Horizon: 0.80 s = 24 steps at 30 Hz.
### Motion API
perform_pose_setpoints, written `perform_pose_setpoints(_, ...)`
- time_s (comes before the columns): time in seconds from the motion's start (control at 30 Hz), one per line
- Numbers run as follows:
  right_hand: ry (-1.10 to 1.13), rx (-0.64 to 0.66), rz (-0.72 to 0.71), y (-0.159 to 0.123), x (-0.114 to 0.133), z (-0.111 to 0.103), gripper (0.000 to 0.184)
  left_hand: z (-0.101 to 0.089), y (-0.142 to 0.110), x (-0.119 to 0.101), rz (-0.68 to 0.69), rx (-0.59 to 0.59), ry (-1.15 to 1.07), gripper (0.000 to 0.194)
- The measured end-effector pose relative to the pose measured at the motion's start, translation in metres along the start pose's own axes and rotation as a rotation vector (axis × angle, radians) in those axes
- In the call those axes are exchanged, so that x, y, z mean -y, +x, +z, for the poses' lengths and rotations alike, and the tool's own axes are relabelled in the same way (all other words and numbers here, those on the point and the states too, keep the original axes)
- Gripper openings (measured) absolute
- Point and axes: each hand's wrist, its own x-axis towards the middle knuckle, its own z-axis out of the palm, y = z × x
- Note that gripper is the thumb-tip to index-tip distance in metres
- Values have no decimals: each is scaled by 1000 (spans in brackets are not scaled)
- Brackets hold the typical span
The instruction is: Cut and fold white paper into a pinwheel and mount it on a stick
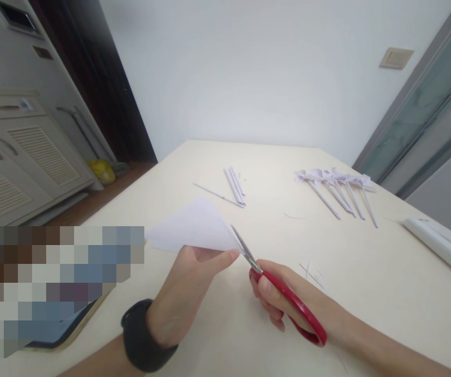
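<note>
A folded triangle of white paper [196, 225] is pinched in my left hand [205, 267], thumb on top near its right corner. The other fingers are hidden beneath the sheet. My right hand [274, 293] grips red-handled scissors [302, 309], their metal blades pointing up and left. The blades lie along the paper's right edge, close to my left thumb; I cannot tell whether they touch the paper. Thin paper scraps [312, 272] lie on the table to the right of the scissors.
Rolled paper sticks [234, 186] and a thin stick [213, 193] lie ahead on the cream table [272, 157]. Several paper pinwheel-like pieces on sticks [343, 191] rest at the back right. A long white case-like object [441, 246] sits at the right edge, a blurred-out tablet-like device [64, 324] at left.
</note>
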Motion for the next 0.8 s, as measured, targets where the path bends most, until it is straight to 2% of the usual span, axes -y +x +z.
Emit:
perform_pose_setpoints(0.1,-13,13,-6,0,-6,-1,40,1,1,-1,-4,-6,18,28)
perform_pose_setpoints(0.2,-2,25,-4,1,-7,-1,39,3,3,-2,51,-44,33,28)
perform_pose_setpoints(0.5,-37,11,-3,-2,4,0,36,2,5,-3,81,-69,69,29)
perform_pose_setpoints(0.8,-105,-75,-27,1,-2,2,34,-2,3,3,69,-78,62,32)
